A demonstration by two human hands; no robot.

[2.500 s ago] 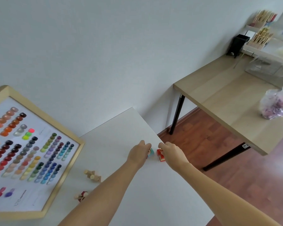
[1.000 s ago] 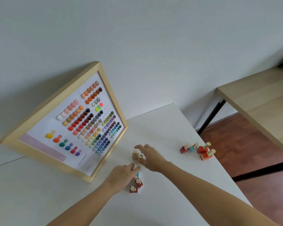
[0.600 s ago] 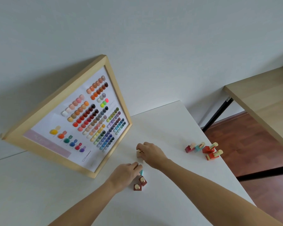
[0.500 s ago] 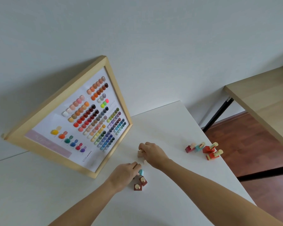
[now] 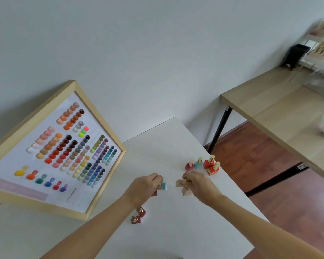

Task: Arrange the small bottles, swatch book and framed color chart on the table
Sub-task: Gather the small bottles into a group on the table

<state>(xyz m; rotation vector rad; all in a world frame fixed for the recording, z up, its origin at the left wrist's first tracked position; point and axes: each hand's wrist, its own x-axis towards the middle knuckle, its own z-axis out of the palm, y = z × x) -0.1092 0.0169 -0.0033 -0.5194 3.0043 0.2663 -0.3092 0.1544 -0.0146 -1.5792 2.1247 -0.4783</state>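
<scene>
While gripped, teal bottle (image 5: 164,186), beige bottles (image 5: 182,186)

Single head cam, tilted, looking forward and down from above my desk (image 5: 168,143). Close range: forearms enter bottom edge, hands mid-frame, wall (image 5: 138,43) fills the top.

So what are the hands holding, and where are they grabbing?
The left hand pinches a teal bottle by its top. The right hand holds two beige bottles, also by their tops, which the fingers hide.
</scene>
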